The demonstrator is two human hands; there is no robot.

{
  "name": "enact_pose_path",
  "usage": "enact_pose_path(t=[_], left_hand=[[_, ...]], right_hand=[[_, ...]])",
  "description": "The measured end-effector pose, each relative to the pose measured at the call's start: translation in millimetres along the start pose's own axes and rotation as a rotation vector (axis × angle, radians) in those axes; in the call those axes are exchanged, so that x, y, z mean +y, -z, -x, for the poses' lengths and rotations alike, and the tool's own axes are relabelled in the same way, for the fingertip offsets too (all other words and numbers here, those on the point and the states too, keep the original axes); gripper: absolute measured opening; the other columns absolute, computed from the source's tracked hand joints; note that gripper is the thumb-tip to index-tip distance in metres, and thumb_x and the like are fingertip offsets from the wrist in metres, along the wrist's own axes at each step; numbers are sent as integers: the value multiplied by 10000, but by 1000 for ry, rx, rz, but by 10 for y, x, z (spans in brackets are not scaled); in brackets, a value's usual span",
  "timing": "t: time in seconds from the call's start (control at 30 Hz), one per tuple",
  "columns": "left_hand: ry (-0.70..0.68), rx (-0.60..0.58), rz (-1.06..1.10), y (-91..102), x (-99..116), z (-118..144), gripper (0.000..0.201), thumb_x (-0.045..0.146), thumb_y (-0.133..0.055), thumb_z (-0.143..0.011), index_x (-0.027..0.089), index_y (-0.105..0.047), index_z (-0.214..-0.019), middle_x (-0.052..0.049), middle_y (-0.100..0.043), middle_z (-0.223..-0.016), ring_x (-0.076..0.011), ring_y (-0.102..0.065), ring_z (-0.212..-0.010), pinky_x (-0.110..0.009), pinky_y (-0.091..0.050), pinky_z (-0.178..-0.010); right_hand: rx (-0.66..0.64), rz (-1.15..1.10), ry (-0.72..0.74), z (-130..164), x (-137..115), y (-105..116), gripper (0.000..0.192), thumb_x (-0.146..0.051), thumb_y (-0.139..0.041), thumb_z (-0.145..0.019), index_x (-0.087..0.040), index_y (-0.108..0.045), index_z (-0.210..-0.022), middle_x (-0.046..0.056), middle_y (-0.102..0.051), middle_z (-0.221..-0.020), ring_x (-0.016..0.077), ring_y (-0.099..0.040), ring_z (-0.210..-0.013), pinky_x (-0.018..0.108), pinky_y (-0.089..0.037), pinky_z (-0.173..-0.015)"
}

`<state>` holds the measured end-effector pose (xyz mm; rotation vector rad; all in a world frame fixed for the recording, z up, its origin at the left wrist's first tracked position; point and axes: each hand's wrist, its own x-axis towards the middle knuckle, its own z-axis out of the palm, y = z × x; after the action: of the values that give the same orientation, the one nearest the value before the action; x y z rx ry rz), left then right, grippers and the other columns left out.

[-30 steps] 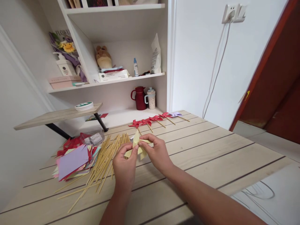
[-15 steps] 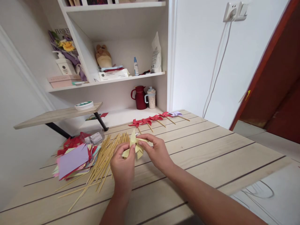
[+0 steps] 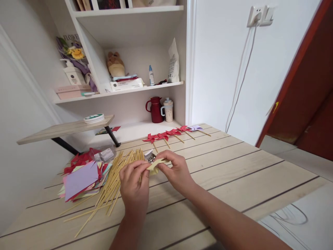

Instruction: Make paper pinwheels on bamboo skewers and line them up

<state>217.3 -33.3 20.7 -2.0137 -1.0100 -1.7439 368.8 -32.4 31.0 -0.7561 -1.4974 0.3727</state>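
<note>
A pale yellow paper pinwheel [image 3: 154,168] is pinched between my two hands above the table, tilted nearly edge-on so its face is hidden. My left hand [image 3: 134,180] grips its left side with thumb and fingers. On its right side, my right hand [image 3: 174,170] holds it between thumb and forefinger. Just behind the paper, a small box of shiny metal pins [image 3: 151,157] is partly covered by my fingers. Thin wooden sticks [image 3: 114,180] lie in a loose heap beside my left hand.
Coloured paper sheets [image 3: 80,178] are stacked at the left, near a clear plastic package [image 3: 106,153]. Red pinwheels [image 3: 173,132] and a lilac pinwheel [image 3: 195,128] on sticks line the back edge. A small raised shelf [image 3: 65,129] stands at the back left.
The yellow pinwheel has been tipped from facing me to nearly edge-on. My left fingers have come over its side, and the box of metal pins behind it shows more.
</note>
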Motion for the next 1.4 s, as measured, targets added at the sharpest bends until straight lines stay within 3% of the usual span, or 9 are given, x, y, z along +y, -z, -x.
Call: enact_pose_path(t=[0.13,0.23,0.5,0.7,0.97,1.17,1.27,1.33,1.4], left_hand=[[-220,39,-102,96,77,-47,219,57,-655,-855,238,-689,-973,-27,-726,-928,-183,-644,-883,-381,-447,-916],[-311,50,-135,159,145,-67,249,15,-650,-846,203,-677,-1006,-57,-729,-931,-172,-652,-865,-384,-441,-939],[-293,48,-121,220,177,-110,221,42,-639,-871,221,-682,-991,-27,-736,-912,-155,-663,-830,-370,-446,-910],[-243,61,-125,216,169,-135,195,68,-634,-885,249,-693,-928,3,-719,-882,-146,-646,-799,-379,-436,-908],[-268,94,-163,215,169,-120,177,83,-641,-887,244,-700,-935,-3,-674,-837,-154,-617,-785,-384,-428,-918],[-245,75,-157,172,121,-108,164,90,-639,-885,243,-685,-923,-6,-675,-858,-165,-622,-808,-390,-410,-941],[-155,43,-120,110,47,-77,110,144,-638,-900,242,-682,-924,-10,-674,-878,-181,-633,-848,-392,-411,-930],[-42,3,-67,54,-18,-47,39,235,-655,-905,247,-686,-926,-12,-671,-888,-195,-641,-862,-393,-425,-894],[92,-62,-5,-2,-79,-16,72,311,-678,-888,263,-696,-938,-19,-675,-923,-219,-648,-907,-405,-444,-876]], right_hand=[[28,-27,122,40,-50,7,151,-89,-615,-852,-229,-669,-843,25,-706,-844,181,-664,-822,318,-532,-745],[52,-37,226,65,-83,-8,184,-61,-594,-867,-237,-646,-866,24,-694,-846,178,-652,-829,328,-528,-755],[74,-110,259,106,-91,-86,195,-55,-594,-873,-245,-552,-870,26,-669,-866,185,-641,-853,351,-534,-771],[25,-103,302,77,-81,-56,307,-21,-592,-875,-269,-627,-1052,32,-695,-901,193,-652,-888,374,-533,-821],[-46,-36,355,24,-84,11,235,-30,-586,-886,-246,-662,-936,29,-695,-860,186,-633,-832,369,-511,-792],[-61,-54,224,44,-55,-2,177,-86,-574,-896,-240,-661,-908,25,-689,-871,182,-633,-853,334,-500,-797],[-79,-72,-3,47,-32,-41,114,-136,-592,-876,-226,-662,-879,15,-682,-842,174,-619,-807,306,-474,-750],[-101,-104,-191,37,-5,-67,42,-188,-618,-858,-210,-651,-843,6,-657,-798,166,-589,-756,290,-447,-709],[-105,-144,-325,21,32,-81,85,-249,-656,-832,-199,-611,-779,-10,-602,-740,156,-541,-716,281,-418,-685]])
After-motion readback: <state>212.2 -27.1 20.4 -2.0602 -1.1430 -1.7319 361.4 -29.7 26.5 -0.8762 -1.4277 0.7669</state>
